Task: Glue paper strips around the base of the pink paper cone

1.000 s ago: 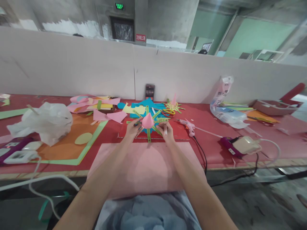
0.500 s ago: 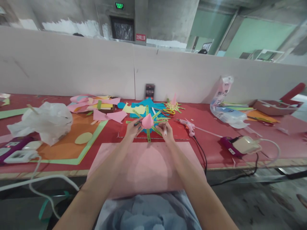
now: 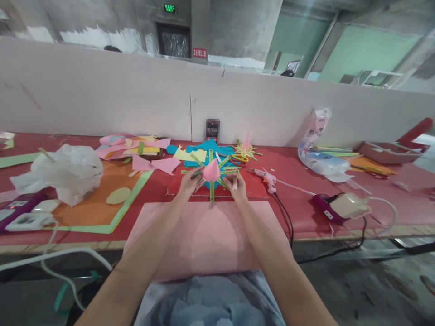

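Note:
A paper craft with a pink cone (image 3: 211, 171) in its middle and green strips (image 3: 212, 192) fanning out like rays is held up between my two hands. My left hand (image 3: 189, 182) closes on its left side, with something dark by the fingers that I cannot make out. On the right, my right hand (image 3: 238, 184) pinches the ends of the strips, and a slim whitish stick (image 3: 234, 183) shows between its fingers. Behind the craft lie blue paper pieces (image 3: 200, 149) and yellow-handled scissors (image 3: 239, 159). Beneath it is a red board (image 3: 253, 189).
A pink glue gun (image 3: 269, 180) lies to the right, its black cord running off the table front. Another pink-and-green craft (image 3: 246, 146) stands behind. A crumpled plastic bag (image 3: 68, 172), paper scraps (image 3: 154, 163) and power strips (image 3: 326, 208) lie around. A pink sheet (image 3: 204, 244) is in front.
The craft and my left hand have shifted slightly to the right, and the cone's tip leans a little more to the right. My right hand stays nearly in place.

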A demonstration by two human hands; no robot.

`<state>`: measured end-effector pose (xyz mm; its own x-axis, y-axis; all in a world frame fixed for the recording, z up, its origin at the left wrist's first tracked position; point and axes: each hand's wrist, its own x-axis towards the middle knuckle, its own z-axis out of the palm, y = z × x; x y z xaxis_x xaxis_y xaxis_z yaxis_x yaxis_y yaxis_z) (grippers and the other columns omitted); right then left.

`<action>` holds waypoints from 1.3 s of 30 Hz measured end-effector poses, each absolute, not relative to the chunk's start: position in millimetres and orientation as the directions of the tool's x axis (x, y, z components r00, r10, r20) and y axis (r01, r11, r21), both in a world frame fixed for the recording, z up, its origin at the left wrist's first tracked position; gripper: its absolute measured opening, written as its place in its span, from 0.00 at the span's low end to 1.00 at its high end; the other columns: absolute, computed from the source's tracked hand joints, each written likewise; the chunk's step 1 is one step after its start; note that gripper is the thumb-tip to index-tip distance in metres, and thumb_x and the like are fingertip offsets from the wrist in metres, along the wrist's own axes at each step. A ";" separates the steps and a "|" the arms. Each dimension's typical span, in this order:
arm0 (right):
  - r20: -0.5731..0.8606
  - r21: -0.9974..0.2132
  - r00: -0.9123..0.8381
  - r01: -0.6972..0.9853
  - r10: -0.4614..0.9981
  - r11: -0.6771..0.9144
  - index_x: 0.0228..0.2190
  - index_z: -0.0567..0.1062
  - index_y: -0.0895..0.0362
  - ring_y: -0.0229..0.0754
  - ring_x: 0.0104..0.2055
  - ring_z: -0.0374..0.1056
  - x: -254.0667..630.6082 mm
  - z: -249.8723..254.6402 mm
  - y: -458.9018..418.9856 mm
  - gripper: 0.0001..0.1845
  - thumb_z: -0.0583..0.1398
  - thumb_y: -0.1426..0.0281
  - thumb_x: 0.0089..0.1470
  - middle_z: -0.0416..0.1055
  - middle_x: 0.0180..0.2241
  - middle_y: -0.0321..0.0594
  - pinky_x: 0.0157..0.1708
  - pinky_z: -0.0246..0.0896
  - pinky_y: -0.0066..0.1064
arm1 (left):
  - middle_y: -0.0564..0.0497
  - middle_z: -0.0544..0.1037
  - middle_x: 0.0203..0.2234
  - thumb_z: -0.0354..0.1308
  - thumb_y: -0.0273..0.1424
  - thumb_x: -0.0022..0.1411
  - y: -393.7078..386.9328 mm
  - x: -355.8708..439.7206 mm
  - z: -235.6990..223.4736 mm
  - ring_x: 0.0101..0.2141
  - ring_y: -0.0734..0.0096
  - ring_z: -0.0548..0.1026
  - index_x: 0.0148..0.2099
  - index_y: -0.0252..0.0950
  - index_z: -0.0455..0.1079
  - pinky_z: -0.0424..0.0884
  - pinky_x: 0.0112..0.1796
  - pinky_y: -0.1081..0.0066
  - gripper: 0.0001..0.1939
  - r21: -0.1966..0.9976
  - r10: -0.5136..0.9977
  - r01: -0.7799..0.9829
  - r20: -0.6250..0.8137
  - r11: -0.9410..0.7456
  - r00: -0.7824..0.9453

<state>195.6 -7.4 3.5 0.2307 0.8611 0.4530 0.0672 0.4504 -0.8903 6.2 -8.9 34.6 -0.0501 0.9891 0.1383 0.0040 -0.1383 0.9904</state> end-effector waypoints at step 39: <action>0.315 -0.939 0.655 0.320 0.687 0.126 0.58 0.58 0.59 0.48 0.40 0.71 210.5 -5.5 -8.4 0.32 0.53 0.64 0.52 0.73 0.40 0.51 0.36 0.61 0.34 | 0.48 0.78 0.42 0.52 0.18 0.55 -11.3 5.0 19.4 0.41 0.67 0.75 0.44 0.37 0.74 0.71 0.43 0.68 0.17 0.726 0.897 0.532 0.402 -0.436 0.186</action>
